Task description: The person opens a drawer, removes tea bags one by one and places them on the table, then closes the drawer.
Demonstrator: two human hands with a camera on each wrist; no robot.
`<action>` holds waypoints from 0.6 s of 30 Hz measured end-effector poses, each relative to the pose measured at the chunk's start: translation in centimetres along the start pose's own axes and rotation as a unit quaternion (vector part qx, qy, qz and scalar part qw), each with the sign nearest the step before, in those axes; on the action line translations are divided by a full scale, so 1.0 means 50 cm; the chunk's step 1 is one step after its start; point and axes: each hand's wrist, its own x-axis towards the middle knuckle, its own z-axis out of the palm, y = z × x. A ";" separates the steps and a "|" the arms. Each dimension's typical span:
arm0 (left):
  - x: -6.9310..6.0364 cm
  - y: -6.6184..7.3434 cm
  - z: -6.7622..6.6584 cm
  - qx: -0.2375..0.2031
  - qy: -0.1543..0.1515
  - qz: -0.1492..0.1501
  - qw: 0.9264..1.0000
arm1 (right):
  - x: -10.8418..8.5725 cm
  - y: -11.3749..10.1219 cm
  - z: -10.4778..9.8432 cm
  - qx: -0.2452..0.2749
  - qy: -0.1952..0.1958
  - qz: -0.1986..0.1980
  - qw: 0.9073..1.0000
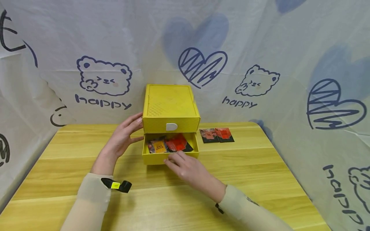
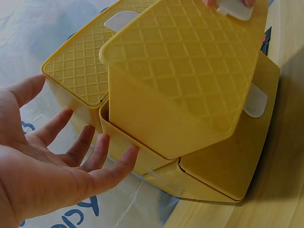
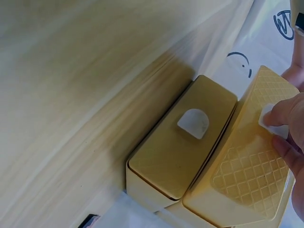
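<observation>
A yellow drawer box [image 1: 171,99] with white tab handles stands against the draped backdrop. One drawer [image 1: 170,158] below the top one is pulled out, with red, orange and black packets [image 1: 177,143] lying inside. My right hand [image 1: 188,166] is at this drawer's front, thumb and fingers pinching its white tab [image 3: 270,122]. Spread along the side of the box, my left hand [image 1: 119,136] touches it with outstretched fingertips, as the left wrist view [image 2: 61,161] shows. Beneath the pulled-out drawer, a closed drawer [image 3: 185,137] appears in the right wrist view.
Two red and black packets [image 1: 216,135] lie side by side on the wooden table [image 1: 156,205], right of the box. A white cloth [image 1: 254,38] printed with bears and hearts hangs behind and beside the table.
</observation>
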 end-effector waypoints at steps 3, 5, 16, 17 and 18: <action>-0.001 0.001 0.001 0.001 0.000 0.001 1.000 | -0.003 -0.005 -0.005 0.003 0.002 -0.006 1.000; -0.001 0.001 0.001 0.002 0.000 0.000 1.000 | -0.005 -0.009 -0.007 0.010 0.003 -0.006 1.000; -0.001 0.002 0.002 0.006 0.002 -0.002 1.000 | -0.016 -0.028 -0.016 0.010 0.012 0.001 1.000; -0.002 0.002 0.002 0.007 0.002 -0.002 1.000 | -0.017 -0.030 -0.018 0.012 0.010 0.001 1.000; -0.002 0.002 0.003 0.008 0.002 -0.002 1.000 | -0.018 -0.032 -0.019 0.013 0.010 0.000 1.000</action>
